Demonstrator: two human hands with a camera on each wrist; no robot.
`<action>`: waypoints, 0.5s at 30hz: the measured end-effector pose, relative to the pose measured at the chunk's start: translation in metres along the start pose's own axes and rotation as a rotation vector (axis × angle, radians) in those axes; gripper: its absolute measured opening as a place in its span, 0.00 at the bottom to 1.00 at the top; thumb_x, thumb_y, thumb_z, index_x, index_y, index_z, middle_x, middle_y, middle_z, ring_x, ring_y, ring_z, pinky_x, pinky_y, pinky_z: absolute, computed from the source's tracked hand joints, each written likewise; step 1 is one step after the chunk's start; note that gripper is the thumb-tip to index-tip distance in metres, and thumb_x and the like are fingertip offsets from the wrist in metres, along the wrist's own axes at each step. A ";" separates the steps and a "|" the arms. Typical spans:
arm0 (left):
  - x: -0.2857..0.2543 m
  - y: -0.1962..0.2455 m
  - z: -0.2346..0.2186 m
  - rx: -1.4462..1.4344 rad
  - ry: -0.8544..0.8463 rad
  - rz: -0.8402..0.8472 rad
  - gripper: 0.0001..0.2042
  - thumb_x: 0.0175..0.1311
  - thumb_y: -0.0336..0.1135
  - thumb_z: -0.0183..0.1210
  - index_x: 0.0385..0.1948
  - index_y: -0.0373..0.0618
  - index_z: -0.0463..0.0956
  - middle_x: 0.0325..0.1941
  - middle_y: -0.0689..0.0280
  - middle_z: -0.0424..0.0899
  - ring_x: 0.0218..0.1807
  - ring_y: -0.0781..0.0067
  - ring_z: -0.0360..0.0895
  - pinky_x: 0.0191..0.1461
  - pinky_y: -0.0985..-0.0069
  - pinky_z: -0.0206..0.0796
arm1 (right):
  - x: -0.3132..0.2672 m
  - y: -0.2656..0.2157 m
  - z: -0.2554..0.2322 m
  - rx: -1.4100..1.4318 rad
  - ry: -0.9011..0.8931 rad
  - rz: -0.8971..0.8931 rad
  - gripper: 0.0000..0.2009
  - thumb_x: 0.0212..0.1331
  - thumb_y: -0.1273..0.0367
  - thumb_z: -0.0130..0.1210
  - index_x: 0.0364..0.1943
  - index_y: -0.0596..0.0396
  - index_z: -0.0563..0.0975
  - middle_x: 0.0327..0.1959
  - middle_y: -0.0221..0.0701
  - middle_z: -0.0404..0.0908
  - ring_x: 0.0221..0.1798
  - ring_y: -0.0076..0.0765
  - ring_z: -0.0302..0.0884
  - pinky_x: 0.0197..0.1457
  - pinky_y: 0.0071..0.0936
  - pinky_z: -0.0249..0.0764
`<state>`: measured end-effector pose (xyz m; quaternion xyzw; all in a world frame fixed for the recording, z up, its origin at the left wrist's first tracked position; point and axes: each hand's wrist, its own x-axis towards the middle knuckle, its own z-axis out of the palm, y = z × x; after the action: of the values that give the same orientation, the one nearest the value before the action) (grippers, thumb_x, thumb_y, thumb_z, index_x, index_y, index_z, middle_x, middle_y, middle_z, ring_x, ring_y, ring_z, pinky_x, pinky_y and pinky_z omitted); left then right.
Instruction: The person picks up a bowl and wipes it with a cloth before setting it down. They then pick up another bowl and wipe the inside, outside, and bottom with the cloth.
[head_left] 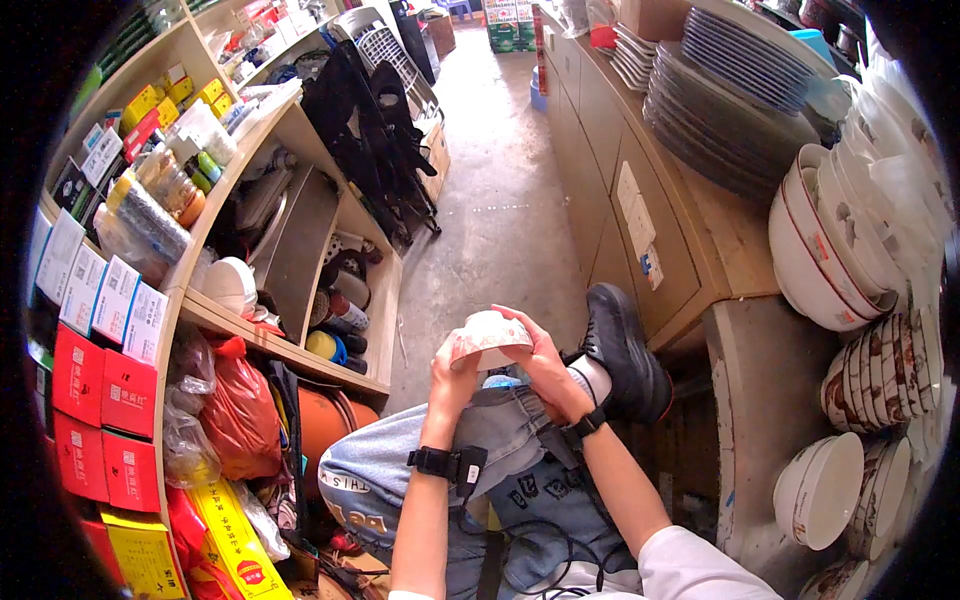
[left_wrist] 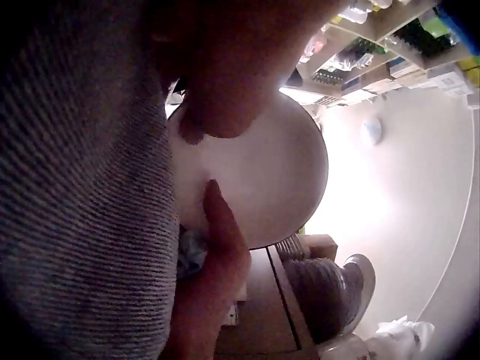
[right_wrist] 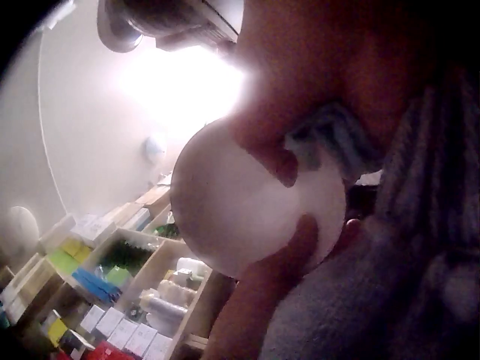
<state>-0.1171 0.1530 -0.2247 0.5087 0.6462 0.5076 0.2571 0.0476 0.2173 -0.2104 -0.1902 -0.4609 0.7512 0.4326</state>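
A white bowl with a reddish pattern outside (head_left: 490,335) is held between both hands above the lap, tilted on its side. The left hand (head_left: 452,378) grips its left side and the right hand (head_left: 548,370) its right side. Both wrist views look into the bowl's plain white inside (left_wrist: 277,172), (right_wrist: 225,195), with thumbs laid over it. A bluish cloth (right_wrist: 330,135) shows by the bowl in the right wrist view; which hand has it, I cannot tell.
At the right, stacked plates (head_left: 725,110) stand on a wooden cabinet (head_left: 640,170), with nested bowls (head_left: 820,490) below. Shelves with boxes (head_left: 105,390) and a red bag (head_left: 240,410) line the left. A black shoe (head_left: 622,355) rests on the floor (head_left: 490,210).
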 end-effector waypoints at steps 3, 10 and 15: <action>0.001 0.010 -0.003 0.062 0.014 0.057 0.11 0.68 0.34 0.59 0.48 0.42 0.76 0.41 0.47 0.84 0.49 0.52 0.85 0.46 0.64 0.75 | 0.002 0.002 -0.001 -0.121 -0.016 -0.045 0.28 0.61 0.71 0.64 0.66 0.55 0.70 0.60 0.31 0.77 0.62 0.27 0.73 0.66 0.26 0.67; -0.004 0.032 -0.006 0.214 0.133 0.074 0.12 0.62 0.21 0.53 0.46 0.40 0.76 0.38 0.47 0.84 0.47 0.51 0.85 0.44 0.65 0.74 | 0.004 0.008 -0.001 -0.314 -0.031 -0.101 0.27 0.58 0.76 0.64 0.64 0.56 0.71 0.56 0.31 0.79 0.59 0.26 0.74 0.63 0.24 0.70; -0.006 0.037 -0.008 0.280 0.129 0.042 0.15 0.59 0.19 0.52 0.47 0.42 0.76 0.39 0.46 0.84 0.49 0.49 0.84 0.46 0.65 0.75 | 0.003 0.011 -0.002 -0.483 -0.010 -0.103 0.26 0.59 0.76 0.63 0.63 0.56 0.73 0.55 0.31 0.80 0.57 0.25 0.75 0.61 0.23 0.71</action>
<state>-0.1070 0.1435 -0.1893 0.5191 0.7151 0.4494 0.1311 0.0420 0.2183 -0.2207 -0.2608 -0.6384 0.5970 0.4099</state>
